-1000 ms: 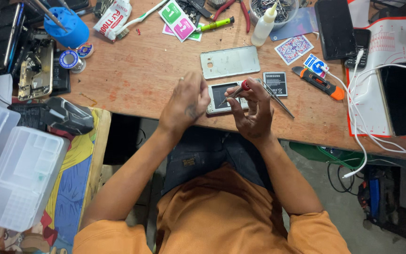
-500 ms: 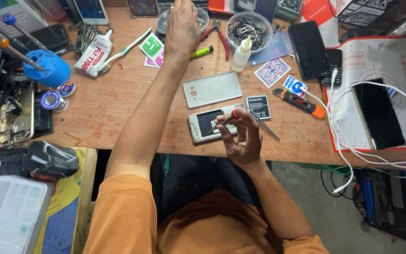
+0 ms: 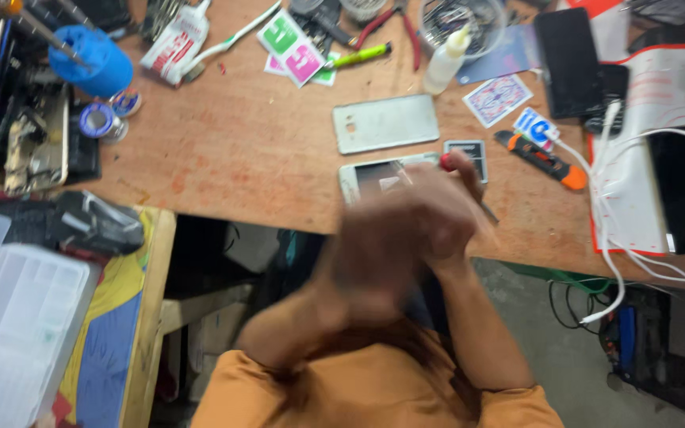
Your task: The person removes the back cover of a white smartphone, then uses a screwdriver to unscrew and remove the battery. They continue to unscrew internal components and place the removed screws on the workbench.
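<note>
A white phone [image 3: 373, 176] with its back off lies near the table's front edge. Its silver back cover [image 3: 386, 123] lies just beyond it, and a small dark battery [image 3: 469, 150] sits to its right. My right hand [image 3: 449, 210] is over the phone, shut on a red-handled screwdriver [image 3: 446, 162]. My left hand [image 3: 370, 250] is a motion blur close beside the right one, at the phone's near edge. The blur hides whether it holds anything.
At the back stand a white squeeze bottle [image 3: 445, 59], a clear bowl of parts [image 3: 461, 20] and pliers. An orange utility knife [image 3: 541, 158], black phones [image 3: 568, 51] and white cables [image 3: 608, 198] lie right. A blue tool holder [image 3: 93, 63] and plastic boxes [image 3: 17, 333] are left.
My left hand has come back from the bowl at the table's far edge to beside my right hand. The right hand still holds the screwdriver at the phone.
</note>
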